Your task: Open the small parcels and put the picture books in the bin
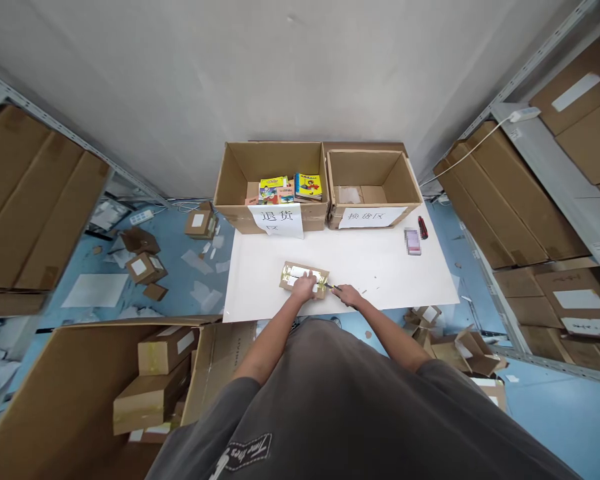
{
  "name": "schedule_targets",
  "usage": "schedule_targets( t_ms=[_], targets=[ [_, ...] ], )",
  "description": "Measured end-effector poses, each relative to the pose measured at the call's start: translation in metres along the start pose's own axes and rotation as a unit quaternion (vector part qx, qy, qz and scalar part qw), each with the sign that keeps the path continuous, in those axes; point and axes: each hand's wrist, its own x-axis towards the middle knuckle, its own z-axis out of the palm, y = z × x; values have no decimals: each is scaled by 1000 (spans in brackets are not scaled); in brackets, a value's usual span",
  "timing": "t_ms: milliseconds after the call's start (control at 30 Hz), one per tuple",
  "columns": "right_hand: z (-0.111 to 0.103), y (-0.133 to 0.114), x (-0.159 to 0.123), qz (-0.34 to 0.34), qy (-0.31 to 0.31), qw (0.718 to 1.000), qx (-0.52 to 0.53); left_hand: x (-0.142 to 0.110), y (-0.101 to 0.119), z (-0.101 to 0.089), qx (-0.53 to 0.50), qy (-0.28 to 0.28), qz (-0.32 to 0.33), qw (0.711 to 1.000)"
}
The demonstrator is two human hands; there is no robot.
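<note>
A small taped cardboard box [285, 277] with a white label lies on the white table [380, 267]. My left hand [305, 287] presses on its top and grips it, covering part of the label. My right hand [349, 295] is closed around a slim, dark utility knife [336, 288]. The knife's tip meets the taped right end of the box; the exact depth of contact is too small to tell.
At the table's back stand a carton [220, 200] holding several colourful books [309, 186] and a second carton [413, 193]. A phone [413, 241] and a red-black cutter [423, 227] lie right. A large carton [45, 400] holds parcels [150, 397]; shelves flank both sides.
</note>
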Motion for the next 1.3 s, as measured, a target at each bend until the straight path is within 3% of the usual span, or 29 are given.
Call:
schedule_targets(
  t_ms=[133,467,667,867,1100,1300],
  targets=[
    [12,0,-7,12,-11,1000,20,-2,0,0,3,1,2,1000],
    [68,-5,-35,39,42,996,67,-2,0,-2,19,-4,-7,1000],
    [54,-1,-39,52,37,990,129,-4,1,-3,18,-3,-11,1000],
    [27,-18,-18,22,49,997,46,-6,2,-6,22,-2,-13,1000],
    [37,-14,-19,29,64,997,-17,-9,2,-5,31,3,-15,999],
    [50,-19,-27,51,81,995,6,-13,1,-3,46,6,-10,999]
  ],
)
